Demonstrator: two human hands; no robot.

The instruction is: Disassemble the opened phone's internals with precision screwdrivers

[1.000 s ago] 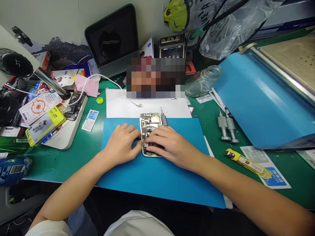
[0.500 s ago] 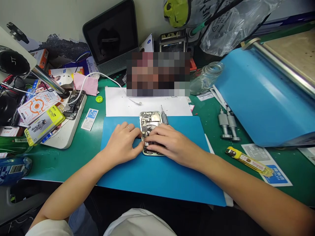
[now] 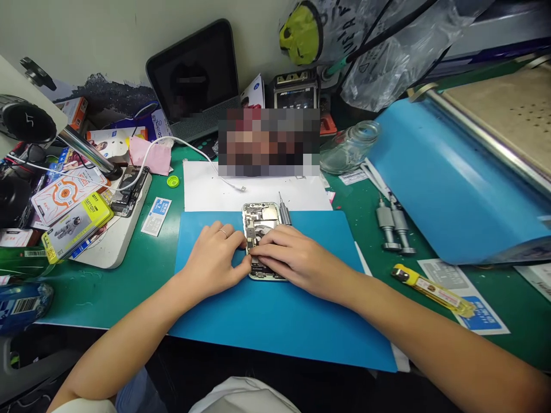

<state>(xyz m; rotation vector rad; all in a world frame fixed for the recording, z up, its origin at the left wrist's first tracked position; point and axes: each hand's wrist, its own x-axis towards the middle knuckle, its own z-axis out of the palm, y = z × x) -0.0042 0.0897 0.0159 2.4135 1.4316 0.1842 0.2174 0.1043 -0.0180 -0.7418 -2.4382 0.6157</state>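
An opened smartphone [image 3: 266, 213] lies face up with its inner boards showing, on a blue mat [image 3: 275, 327]. My left hand [image 3: 215, 258] is at its left edge, with curled fingers and thumb closed against the frame. Over the phone's lower half is my right hand [image 3: 301, 258], its fingers bent and held together. Their tips press on the inner parts near the left edge. Whatever is under these fingertips is hidden. A small grey screwdriver [image 3: 284, 214] rests by the phone's upper right edge, just beyond my right hand.
Two more screwdrivers [image 3: 387, 223] and a yellow utility knife [image 3: 430, 291] lie to the right. A glass jar [image 3: 350, 149] lies tipped behind them. A white cable [image 3: 202, 150] crosses white paper [image 3: 202, 189]. At left, a white stand base [image 3: 114, 249] carries packages and another opened phone [image 3: 131, 192].
The view has tilted up a little, so the bench sits lower in the picture. My right fingers have drawn closer together over the phone. My left hand stays at its edge.
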